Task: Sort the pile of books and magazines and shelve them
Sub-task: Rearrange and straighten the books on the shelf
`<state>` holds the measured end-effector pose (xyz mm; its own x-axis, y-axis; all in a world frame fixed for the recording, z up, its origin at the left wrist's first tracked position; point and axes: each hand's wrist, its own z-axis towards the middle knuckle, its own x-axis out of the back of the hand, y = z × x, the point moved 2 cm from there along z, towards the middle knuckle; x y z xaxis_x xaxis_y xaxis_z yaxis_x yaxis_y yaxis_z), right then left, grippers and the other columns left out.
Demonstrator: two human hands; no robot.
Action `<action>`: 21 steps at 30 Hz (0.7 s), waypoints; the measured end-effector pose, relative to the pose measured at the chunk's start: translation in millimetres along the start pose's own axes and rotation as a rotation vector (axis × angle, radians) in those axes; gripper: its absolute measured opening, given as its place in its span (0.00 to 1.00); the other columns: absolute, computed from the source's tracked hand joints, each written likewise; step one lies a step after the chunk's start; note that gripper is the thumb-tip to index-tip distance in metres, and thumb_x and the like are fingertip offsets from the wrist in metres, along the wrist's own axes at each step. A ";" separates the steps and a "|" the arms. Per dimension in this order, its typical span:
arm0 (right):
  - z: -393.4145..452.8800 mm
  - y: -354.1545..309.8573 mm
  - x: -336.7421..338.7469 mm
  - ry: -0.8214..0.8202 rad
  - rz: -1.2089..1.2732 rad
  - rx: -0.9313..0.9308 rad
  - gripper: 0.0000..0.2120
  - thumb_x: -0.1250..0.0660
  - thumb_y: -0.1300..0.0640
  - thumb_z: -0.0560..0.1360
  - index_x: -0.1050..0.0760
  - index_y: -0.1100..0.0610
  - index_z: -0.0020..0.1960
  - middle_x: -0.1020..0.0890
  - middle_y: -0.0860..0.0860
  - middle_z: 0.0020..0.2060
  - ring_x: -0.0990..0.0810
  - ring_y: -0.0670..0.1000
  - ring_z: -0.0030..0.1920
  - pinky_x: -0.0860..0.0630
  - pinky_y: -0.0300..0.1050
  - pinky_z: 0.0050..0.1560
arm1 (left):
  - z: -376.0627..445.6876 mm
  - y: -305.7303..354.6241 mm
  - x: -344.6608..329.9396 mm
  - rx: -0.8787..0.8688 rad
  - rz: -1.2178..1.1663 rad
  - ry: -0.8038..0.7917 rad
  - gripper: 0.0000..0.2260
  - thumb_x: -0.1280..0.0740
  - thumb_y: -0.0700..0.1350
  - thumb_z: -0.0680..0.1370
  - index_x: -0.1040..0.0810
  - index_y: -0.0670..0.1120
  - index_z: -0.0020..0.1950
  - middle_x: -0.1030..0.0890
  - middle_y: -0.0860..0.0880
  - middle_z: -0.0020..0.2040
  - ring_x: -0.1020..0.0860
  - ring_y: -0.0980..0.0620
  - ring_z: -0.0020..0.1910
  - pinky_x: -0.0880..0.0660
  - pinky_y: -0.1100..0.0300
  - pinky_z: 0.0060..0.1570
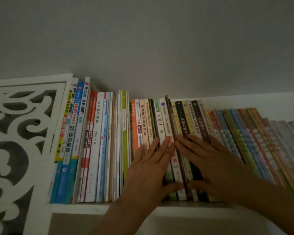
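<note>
A long row of books stands upright, spines out, on a white shelf. Tall workbooks fill the left end, shorter paperbacks the middle, and thin colourful volumes lean at the right. My left hand lies flat against the spines in the middle, fingers straight, thumb low near the books' bottom edge. My right hand presses flat on the spines just to its right, beside a dark-spined book. A thin brown book stands between the two hands and sticks out above its neighbours.
A white carved openwork panel closes the shelf on the left. A plain grey wall rises behind the books. Below the shelf board a lower compartment opens in shadow.
</note>
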<state>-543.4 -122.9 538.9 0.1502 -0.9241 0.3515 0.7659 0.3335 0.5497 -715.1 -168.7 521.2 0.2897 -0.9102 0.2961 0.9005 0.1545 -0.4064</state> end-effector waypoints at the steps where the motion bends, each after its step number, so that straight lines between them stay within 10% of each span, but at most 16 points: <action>1: 0.4 -1.5 3.5 -0.015 -0.018 -0.010 0.41 0.51 0.30 0.68 0.38 0.55 0.72 0.32 0.50 0.70 0.37 0.51 0.70 0.54 0.50 0.70 | -1.5 -3.2 1.3 -0.012 -0.012 0.031 0.38 0.51 0.70 0.69 0.31 0.47 0.70 0.29 0.50 0.69 0.28 0.51 0.66 0.38 0.49 0.63; 5: 14.8 -12.8 20.9 -0.042 -0.029 -0.084 0.35 0.57 0.32 0.76 0.40 0.54 0.73 0.36 0.50 0.72 0.35 0.51 0.71 0.43 0.52 0.73 | -8.4 -30.7 3.7 0.006 -0.029 0.103 0.36 0.51 0.66 0.74 0.37 0.43 0.72 0.34 0.45 0.72 0.37 0.49 0.71 0.45 0.49 0.73; 9: 32.5 -25.4 18.4 -0.031 0.132 -0.121 0.38 0.71 0.31 0.71 0.65 0.50 0.75 0.64 0.45 0.74 0.67 0.47 0.73 0.70 0.47 0.68 | -13.2 -48.0 -7.7 -0.039 -0.063 0.112 0.33 0.55 0.66 0.78 0.42 0.46 0.75 0.40 0.48 0.75 0.47 0.47 0.74 0.55 0.48 0.70; 16: 38.0 -24.5 34.4 -0.009 0.365 -0.203 0.31 0.58 0.35 0.75 0.71 0.41 0.70 0.69 0.37 0.70 0.70 0.36 0.71 0.65 0.40 0.73 | -11.1 -50.5 -19.9 -0.055 -0.121 0.167 0.33 0.53 0.67 0.77 0.43 0.48 0.75 0.41 0.50 0.75 0.47 0.48 0.75 0.52 0.46 0.69; 21: 56.3 -13.5 40.8 0.006 0.155 -0.246 0.32 0.66 0.38 0.74 0.64 0.49 0.75 0.66 0.42 0.71 0.67 0.42 0.71 0.66 0.44 0.72 | -12.2 -51.5 -18.7 -0.061 -0.120 0.150 0.33 0.53 0.66 0.77 0.43 0.47 0.76 0.42 0.50 0.75 0.48 0.49 0.75 0.54 0.46 0.70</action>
<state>-582.8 -154.6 588.6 0.2804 -0.8667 0.4126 0.8618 0.4166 0.2894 -770.9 -164.4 526.0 0.1259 -0.9685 0.2148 0.9031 0.0223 -0.4288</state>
